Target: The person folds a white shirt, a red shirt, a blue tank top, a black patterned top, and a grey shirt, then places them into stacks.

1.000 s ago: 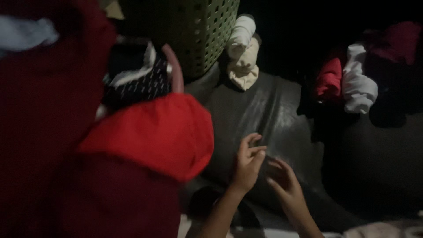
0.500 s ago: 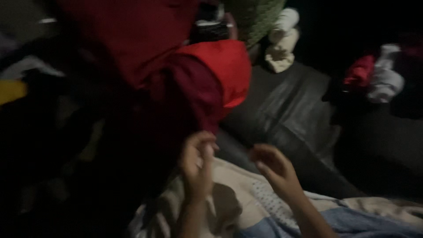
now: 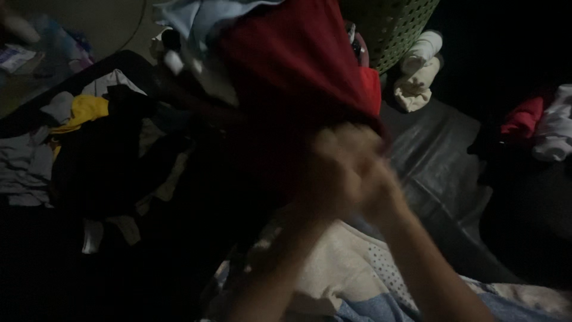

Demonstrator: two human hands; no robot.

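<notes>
Hands come together in the middle of the picture, and both are blurry. The left hand (image 3: 333,164) and the right hand (image 3: 372,179) touch or nearly touch each other, right at the bottom edge of a big red cloth (image 3: 298,77). I cannot tell if the fingers are open or closed, or if they pinch the cloth, because they are too smeared to see.

The red cloth hangs down in front of a dark pile of clothes (image 3: 113,161). Its low edge sits just above the hands. It looks soft and floppy, and I think it is light. It would fold and droop if you lifted it from one spot. A good place to hold it seems to be the bottom hem near the hands, with one hand on each side, so it spreads out flat. It will not break, and it does not look slippery.

Behind the cloth is a green basket (image 3: 393,24) with holes in it. Beside the basket lie rolled pale socks (image 3: 417,77). Far to the right are a small red thing (image 3: 524,119) and a white thing (image 3: 554,131), well apart from the hands. A yellow cloth (image 3: 83,110) sits on the left. Under the arms is a cream shirt with dots (image 3: 339,268). Everything rests on a dark couch (image 3: 441,173).
</notes>
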